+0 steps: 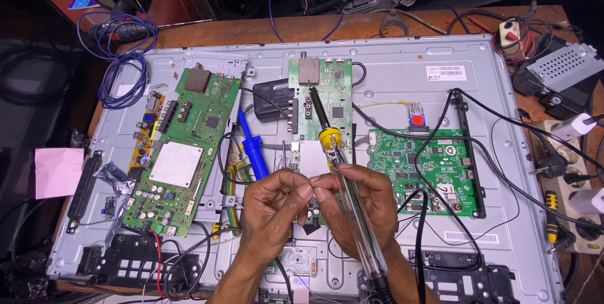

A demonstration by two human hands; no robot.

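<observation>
Soldering iron (343, 172) rests across the right hand (355, 206), tip over the middle circuit board (321, 99); left hand (274, 206) pinches fingertips with it. A slip could scorch components.

This is an electronics repair workshop. An opened flat-screen television back panel (390, 71) lies across a wooden surface (251, 27), its green circuit boards (189, 146) bared and black cables trailing over it. A soldering iron (336, 153) and a blue solder sucker (251, 150) sit amid the boards, with a coil of blue wire (119, 58), a screwdriver (550, 216) and a power strip (582, 178) at the edges.
</observation>
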